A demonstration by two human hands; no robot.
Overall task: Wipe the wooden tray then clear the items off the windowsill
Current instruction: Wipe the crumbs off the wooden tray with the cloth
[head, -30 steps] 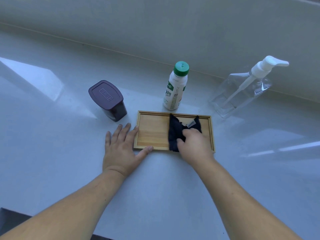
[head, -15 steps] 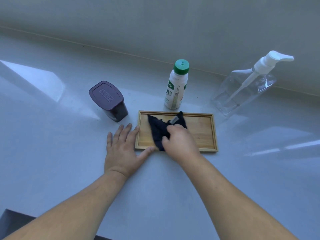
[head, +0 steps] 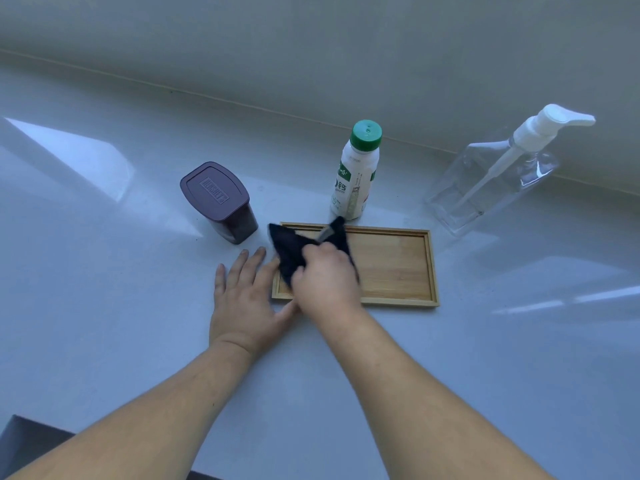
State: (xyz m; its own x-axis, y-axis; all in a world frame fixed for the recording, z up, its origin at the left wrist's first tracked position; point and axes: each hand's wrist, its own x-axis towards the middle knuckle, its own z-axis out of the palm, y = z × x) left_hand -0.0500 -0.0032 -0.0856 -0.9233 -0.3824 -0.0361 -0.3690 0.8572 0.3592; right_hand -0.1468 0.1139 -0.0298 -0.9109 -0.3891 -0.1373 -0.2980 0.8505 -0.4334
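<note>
Right now my right hand (head: 325, 275) is bunched around the soft, limp cloth (head: 294, 245) at the left end of the tray (head: 394, 268) on the windowsill (head: 104, 306), while my left hand (head: 242, 296) lies flat and open, bracing the light, stiff tray's left edge against sliding.

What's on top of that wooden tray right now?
A dark cloth pressed by the right hand covers the wooden tray at its left end; the wood beneath is hidden. The rest looks bare.

Pale wall (head: 311, 46), dark corner patch (head: 27, 441)
</note>
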